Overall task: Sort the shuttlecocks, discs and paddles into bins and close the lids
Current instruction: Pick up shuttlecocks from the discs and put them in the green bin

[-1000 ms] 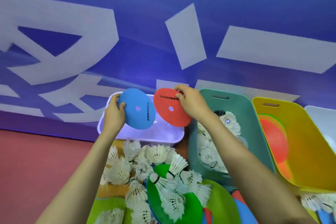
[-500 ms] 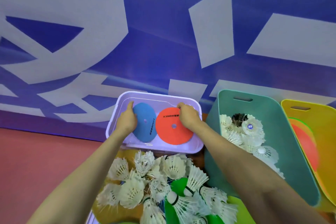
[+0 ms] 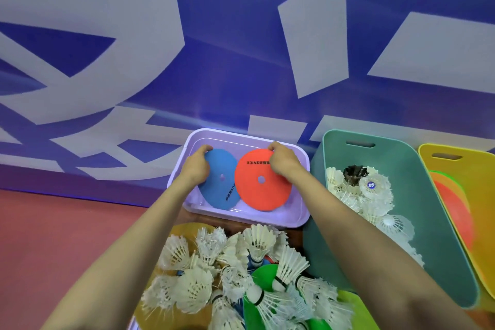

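1. Your left hand (image 3: 197,169) pinches the far-left edge of the blue disc (image 3: 218,182), which lies tilted inside the lilac bin (image 3: 301,169), low over its floor.
2. The red disc (image 3: 261,190) sits just right of the blue one and overlaps its right edge; your right hand (image 3: 281,161) grips its far rim, fingers curled over the top.
3. Both discs lie directly ahead of the hands, flat faces up, within the bin walls. Judgement: release needs only the fingers to part, each hand over its own disc.
4. Loose shuttlecocks (image 3: 214,262) are piled near you; more fill the teal bin (image 3: 401,158) to the right.
5. Further right, the yellow bin (image 3: 455,158) holds orange discs. No lids visible.
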